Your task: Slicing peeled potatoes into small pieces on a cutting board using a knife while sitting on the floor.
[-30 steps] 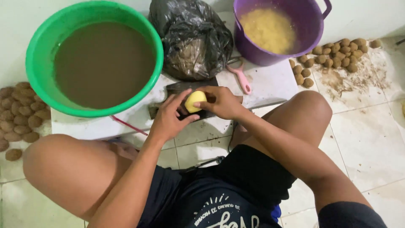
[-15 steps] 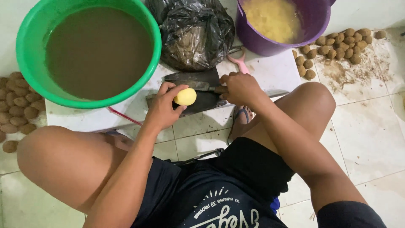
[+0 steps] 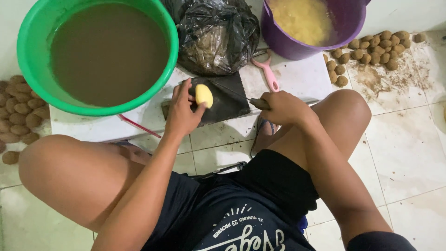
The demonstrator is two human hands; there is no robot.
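Starting at the left, we have a heap of unpeeled potatoes point(image 3: 18, 114) on the tiled floor, and next to it the green basin point(image 3: 28, 69) full of muddy brown water, sitting on the low white board point(image 3: 297, 79) with its rim close to our working spot. A knock from an elbow could slop that dirty water onto the board, so we judge it a hazard.

Moving to the middle, our left hand point(image 3: 181, 114) pinches the peeled potato point(image 3: 203, 95) against the dark cutting board point(image 3: 223, 100), thumb on one side and fingers curled over the other. The potato is wet and rounded, standing on its narrow side (not lying flat), so we think it could roll or squirt out under pressure. Our fingertips sit right beside where a cut would land, and a slip could bring the blade onto them.

Behind the board lies a black plastic bag point(image 3: 216, 35), bulging. A pink peeler point(image 3: 268, 74) rests loose beside it.

Further right, our right hand point(image 3: 283, 107) is closed around the handle of the knife point(image 3: 241, 95), whose thin blade reaches across the cutting board toward the potato. A wet grip could twist here.

Farthest right, the purple bucket point(image 3: 344, 28) holds yellow cut potato, and more unpeeled potatoes point(image 3: 371, 53) lie on the dirt-smeared floor.
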